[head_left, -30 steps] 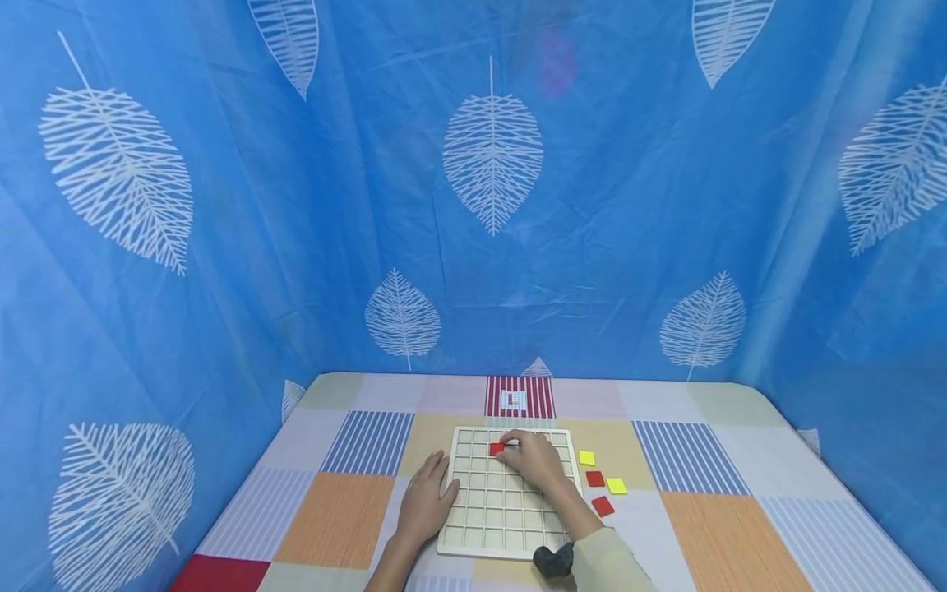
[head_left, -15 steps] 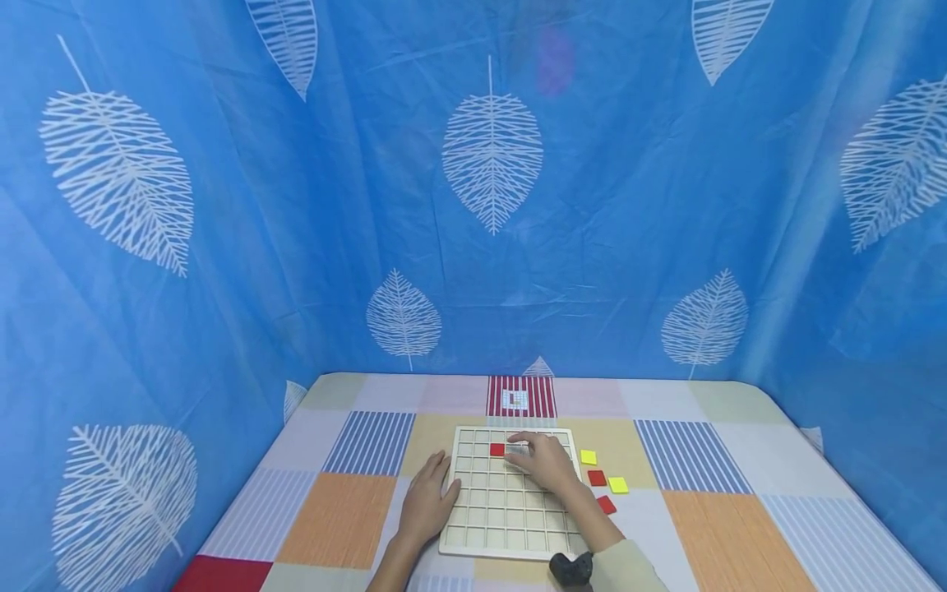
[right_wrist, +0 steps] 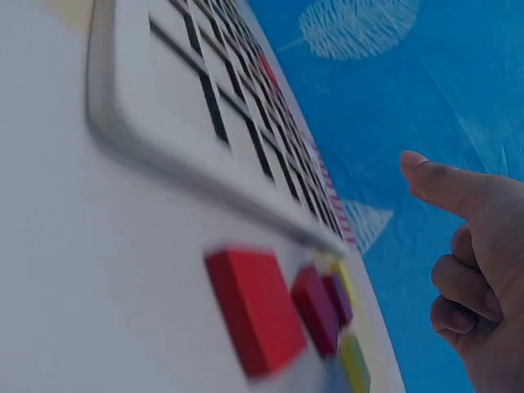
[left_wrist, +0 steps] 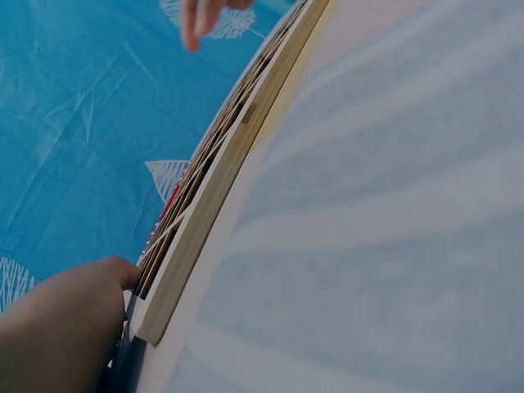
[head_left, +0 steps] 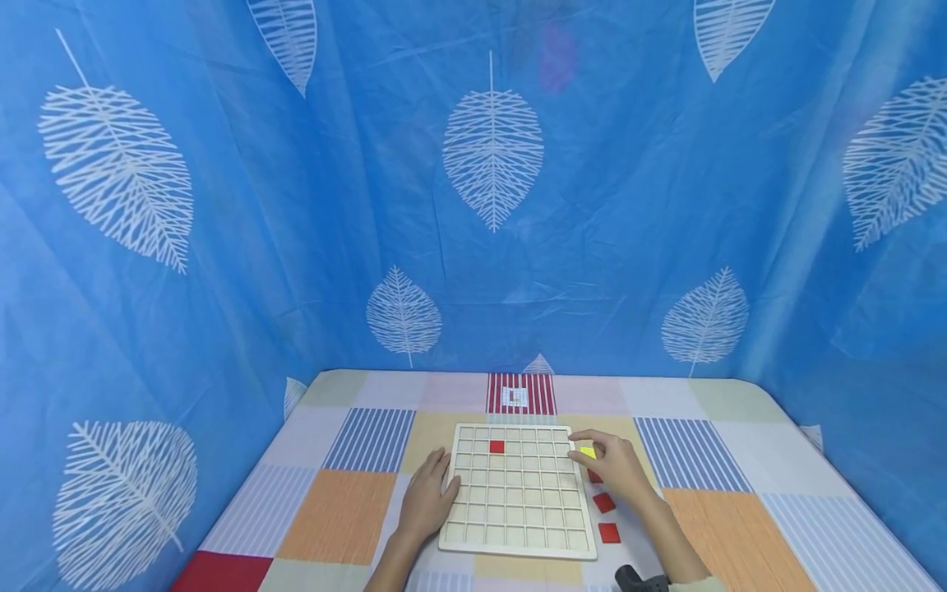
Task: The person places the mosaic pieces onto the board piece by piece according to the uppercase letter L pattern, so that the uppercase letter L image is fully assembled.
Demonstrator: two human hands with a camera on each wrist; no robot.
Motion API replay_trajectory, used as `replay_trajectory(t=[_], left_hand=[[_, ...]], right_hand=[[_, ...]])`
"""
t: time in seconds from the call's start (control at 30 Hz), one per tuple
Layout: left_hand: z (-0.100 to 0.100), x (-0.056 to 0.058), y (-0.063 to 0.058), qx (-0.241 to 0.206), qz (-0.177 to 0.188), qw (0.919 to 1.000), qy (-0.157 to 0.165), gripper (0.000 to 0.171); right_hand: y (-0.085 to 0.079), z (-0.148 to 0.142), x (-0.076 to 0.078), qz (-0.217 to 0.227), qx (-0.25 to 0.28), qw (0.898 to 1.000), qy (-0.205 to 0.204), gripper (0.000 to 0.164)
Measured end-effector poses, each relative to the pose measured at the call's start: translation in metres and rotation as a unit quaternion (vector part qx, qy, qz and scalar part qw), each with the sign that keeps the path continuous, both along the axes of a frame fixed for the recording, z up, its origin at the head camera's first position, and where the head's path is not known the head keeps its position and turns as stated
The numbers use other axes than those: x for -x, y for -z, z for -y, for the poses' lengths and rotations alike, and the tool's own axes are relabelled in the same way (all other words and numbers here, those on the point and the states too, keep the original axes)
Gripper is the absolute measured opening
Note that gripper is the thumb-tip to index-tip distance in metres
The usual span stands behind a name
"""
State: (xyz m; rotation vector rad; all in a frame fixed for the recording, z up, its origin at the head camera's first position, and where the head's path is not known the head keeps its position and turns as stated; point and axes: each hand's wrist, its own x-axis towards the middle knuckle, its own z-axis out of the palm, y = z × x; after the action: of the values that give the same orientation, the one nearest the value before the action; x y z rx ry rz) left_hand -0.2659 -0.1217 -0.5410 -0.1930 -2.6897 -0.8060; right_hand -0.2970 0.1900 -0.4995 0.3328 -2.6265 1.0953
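A pale board with a grid of square recesses [head_left: 506,494] lies on the table, with one red tile [head_left: 497,446] in a cell near its far side. My left hand [head_left: 427,503] rests along the board's left edge; in the left wrist view its thumb [left_wrist: 121,272] touches the wooden edge. Just past the board's right edge is my right hand [head_left: 616,470], holding nothing, with thumb and forefinger apart. A yellow tile [head_left: 588,452] and a red tile [head_left: 594,477] show partly behind it. Nearer me are two more red tiles, one [head_left: 603,503] beyond the other [head_left: 609,533].
Behind the board, a small white card with a grid [head_left: 515,398] sits on a red-striped patch of the patchwork tablecloth [head_left: 718,534]. A second yellow tile [right_wrist: 354,364] appears in the right wrist view. Blue leaf-patterned sheets [head_left: 592,205] enclose the table.
My right hand has let go of the red tile on the board and moved right to the loose tiles. The near red tile has come into sight. My left hand stays put.
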Motion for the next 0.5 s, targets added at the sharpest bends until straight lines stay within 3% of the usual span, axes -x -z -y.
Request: replay_trajectory(t=[0.33, 0.5], left_hand=[[0.0, 0.001, 0.001, -0.001, 0.002, 1.0, 0.002, 0.046], [0.0, 0.0, 0.0, -0.002, 0.003, 1.0, -0.001, 0.046]], right_hand=[[0.016, -0.037, -0.005, 0.093, -0.011, 0.995, 0.029, 0.032], [0.021, -0.043, -0.006, 0.098, -0.048, 0.994, 0.019, 0.031]])
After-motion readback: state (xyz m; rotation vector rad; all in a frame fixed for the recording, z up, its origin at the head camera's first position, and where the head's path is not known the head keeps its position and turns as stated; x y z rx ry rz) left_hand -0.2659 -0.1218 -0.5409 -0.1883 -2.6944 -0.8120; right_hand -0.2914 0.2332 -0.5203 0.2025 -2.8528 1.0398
